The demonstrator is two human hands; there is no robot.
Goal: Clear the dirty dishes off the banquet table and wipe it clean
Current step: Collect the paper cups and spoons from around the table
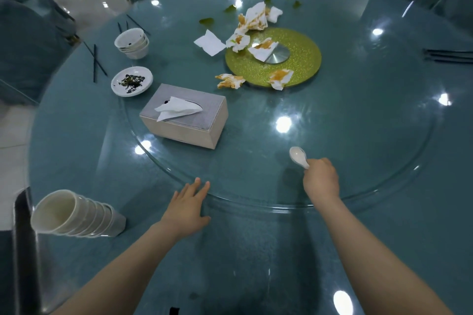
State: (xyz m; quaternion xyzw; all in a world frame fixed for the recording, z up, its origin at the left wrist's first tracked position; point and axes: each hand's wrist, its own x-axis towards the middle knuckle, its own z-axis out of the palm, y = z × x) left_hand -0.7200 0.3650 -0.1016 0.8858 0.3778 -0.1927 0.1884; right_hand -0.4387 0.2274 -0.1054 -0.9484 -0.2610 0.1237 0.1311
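Right now the small white china spoon [298,157] is up off the round blue-green glass table [384,135], pinched by its handle in the right hand [321,181], likely so it can go with the other dirty dishes. Meanwhile the left hand [188,206] lies flat with straight fingers on the rim of the clear glass turntable [399,179], maybe to turn it and bring far things close. Farther off wait the grey tissue box [185,116], the white saucer with dark leaf bits [131,81], the stacked white bowls [131,43] and orange-stained paper napkins [252,20].
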